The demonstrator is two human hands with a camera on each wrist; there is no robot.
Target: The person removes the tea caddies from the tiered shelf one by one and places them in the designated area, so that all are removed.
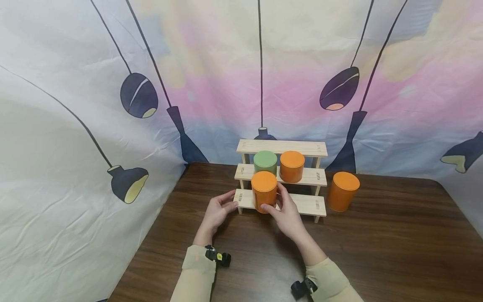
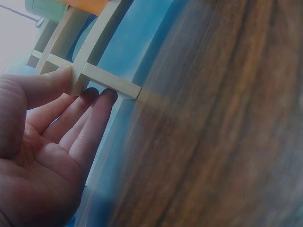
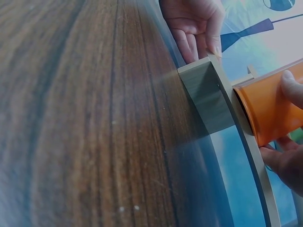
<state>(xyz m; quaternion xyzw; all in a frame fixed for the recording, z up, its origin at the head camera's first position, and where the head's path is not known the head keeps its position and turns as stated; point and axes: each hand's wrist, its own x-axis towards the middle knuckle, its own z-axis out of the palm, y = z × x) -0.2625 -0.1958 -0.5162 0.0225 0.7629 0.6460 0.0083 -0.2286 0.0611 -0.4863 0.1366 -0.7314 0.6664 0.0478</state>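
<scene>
A three-step wooden display stand [image 1: 305, 204] stands on the table. My right hand [image 1: 288, 216] holds an orange canister [image 1: 264, 191] at the left part of the lowest step, thumb on the near side and fingers behind. In the right wrist view the bottom of the orange canister [image 3: 270, 111] is right at the step's surface. My left hand [image 1: 216, 213] pinches the left end of that step; the left wrist view has the thumb [image 2: 49, 85] against the board and the fingertips under it. On the middle step sit a green canister [image 1: 265, 160], partly hidden, and another orange canister [image 1: 292, 165].
A third orange canister [image 1: 342, 192] stands on the dark wooden table [image 1: 396, 235], just right of the stand. Behind the table hangs a cloth backdrop [image 1: 226, 84] printed with lamps. Both wrists wear small black cameras.
</scene>
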